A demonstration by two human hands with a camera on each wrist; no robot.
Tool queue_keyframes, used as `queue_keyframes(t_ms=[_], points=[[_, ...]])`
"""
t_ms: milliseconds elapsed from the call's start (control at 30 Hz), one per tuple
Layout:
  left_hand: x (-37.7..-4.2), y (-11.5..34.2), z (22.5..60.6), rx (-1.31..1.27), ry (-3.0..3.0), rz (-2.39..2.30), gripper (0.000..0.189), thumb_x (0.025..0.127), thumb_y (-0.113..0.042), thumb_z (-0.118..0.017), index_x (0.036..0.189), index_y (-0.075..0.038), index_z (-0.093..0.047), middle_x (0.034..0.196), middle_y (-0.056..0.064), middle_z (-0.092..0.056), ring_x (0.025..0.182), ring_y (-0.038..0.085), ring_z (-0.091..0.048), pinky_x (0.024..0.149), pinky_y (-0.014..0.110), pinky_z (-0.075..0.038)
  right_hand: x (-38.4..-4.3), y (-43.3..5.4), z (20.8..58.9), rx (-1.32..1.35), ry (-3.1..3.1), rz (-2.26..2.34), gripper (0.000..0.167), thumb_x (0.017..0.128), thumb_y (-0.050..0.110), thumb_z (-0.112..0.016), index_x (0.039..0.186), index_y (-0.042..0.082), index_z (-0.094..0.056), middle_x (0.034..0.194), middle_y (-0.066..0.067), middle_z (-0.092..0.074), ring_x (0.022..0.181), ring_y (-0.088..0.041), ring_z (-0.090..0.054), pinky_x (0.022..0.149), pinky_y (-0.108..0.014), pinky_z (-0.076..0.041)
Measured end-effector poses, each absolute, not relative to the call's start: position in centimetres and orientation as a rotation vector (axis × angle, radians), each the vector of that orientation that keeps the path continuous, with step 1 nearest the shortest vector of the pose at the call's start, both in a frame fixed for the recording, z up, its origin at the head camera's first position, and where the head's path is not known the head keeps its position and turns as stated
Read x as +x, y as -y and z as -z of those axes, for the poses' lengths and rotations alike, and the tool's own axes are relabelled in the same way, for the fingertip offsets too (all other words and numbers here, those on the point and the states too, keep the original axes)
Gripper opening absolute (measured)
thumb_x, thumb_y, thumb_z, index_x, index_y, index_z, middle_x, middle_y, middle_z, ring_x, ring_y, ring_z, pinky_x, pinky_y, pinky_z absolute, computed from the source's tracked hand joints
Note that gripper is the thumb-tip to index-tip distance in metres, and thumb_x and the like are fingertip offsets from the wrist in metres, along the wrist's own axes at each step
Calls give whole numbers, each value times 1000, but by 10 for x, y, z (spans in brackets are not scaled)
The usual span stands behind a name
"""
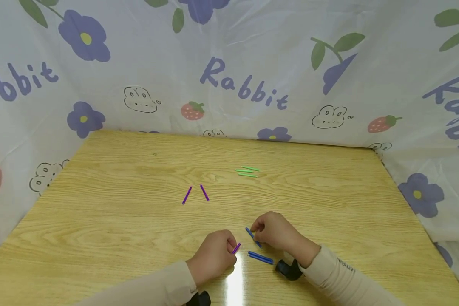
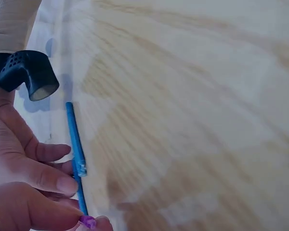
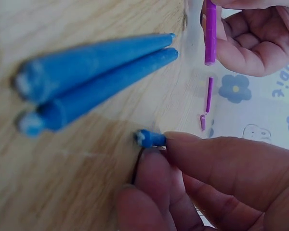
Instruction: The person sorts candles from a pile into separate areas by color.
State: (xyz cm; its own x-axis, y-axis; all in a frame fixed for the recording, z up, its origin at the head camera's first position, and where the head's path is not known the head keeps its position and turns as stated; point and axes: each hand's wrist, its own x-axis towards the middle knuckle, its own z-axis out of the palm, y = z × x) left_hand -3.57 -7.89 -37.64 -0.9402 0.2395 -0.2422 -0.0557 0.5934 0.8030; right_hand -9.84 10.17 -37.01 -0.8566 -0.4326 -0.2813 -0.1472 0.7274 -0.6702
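My left hand [image 1: 214, 253] pinches a thin purple stick [image 1: 236, 248] between thumb and finger, just above the wooden table; its pale-flecked end [image 2: 88, 222] pokes out in the left wrist view. To the right, my right hand [image 1: 275, 231] has a thin blue stick [image 1: 249, 232] between thumb and index finger, and a short end of it [image 3: 153, 138] shows in the right wrist view. Two more blue sticks [image 1: 261, 257] lie side by side on the table, between and nearer than the hands. Small pale nubs show at their ends in the right wrist view.
Farther back on the wooden table [image 1: 111, 182], two purple sticks lie apart, one left [image 1: 187, 195] and one right [image 1: 204, 192]. Three green sticks [image 1: 248, 175] lie close together behind them. A printed cloth [image 1: 245, 51] hangs along the table's back and sides.
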Motion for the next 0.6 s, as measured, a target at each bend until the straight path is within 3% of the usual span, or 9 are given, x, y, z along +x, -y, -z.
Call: queue_keyframes(t_ms=[600], points=[[-53,113,366,-132,-2422,-1491,19,77,10,-63,95,2,-61,85,8,-56,74,18,-52,63,31,-47,-99,-104,374,-467,-2481,928,11,80,-2,-70,90,2,-73,77,0,-68,61,-9,-52,55,-23,-43]])
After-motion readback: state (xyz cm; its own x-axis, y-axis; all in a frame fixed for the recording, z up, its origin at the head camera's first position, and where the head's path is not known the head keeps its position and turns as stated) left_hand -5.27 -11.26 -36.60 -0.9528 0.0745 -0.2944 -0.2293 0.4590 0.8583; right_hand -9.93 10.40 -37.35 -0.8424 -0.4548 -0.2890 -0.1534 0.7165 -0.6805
